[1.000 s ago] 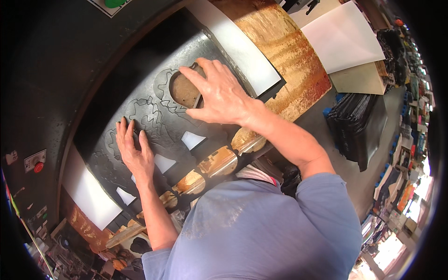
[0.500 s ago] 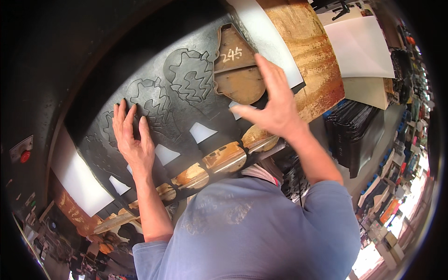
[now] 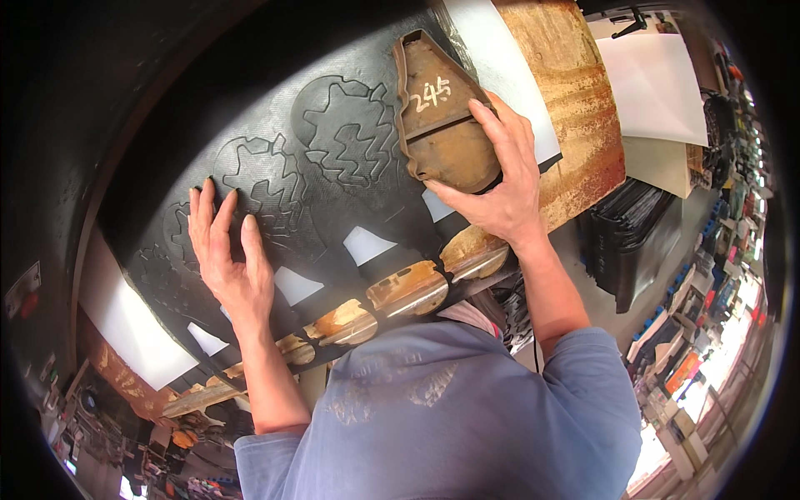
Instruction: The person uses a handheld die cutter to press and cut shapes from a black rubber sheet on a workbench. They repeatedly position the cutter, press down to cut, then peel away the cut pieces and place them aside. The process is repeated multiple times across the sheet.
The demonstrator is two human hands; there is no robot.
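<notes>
- Landmark: the black sheet [image 3: 342, 65], textured; all places below are given relative to it.
- Work piece: the brown metal die [image 3: 433, 152] lies on the sheet's right end, narrow end away from the person, beside the white sheet [image 3: 500, 75].
- Right hand [image 3: 506, 185]: at the sheet's right end, thumb and fingers clamped around the die's broad end, thumb at its near-left corner, forefinger over its right edge.
- Left hand [image 3: 227, 260]: over the sheet's left part, fingers apart, holding nothing; the fingertips appear to rest on the sheet.
- Done, as judged: a zigzag outline [image 3: 343, 133] just left of the die, a second outline [image 3: 258, 179] at mid-sheet, and a third, partly hidden by the left hand.
- Left to do, as judged: the outlined pieces lie within the sheet, apparently not lifted out.
- Not verifiable: the area under the die is covered; whether it bears an outline cannot be told. Depth of the outlines also cannot be confirmed.
</notes>
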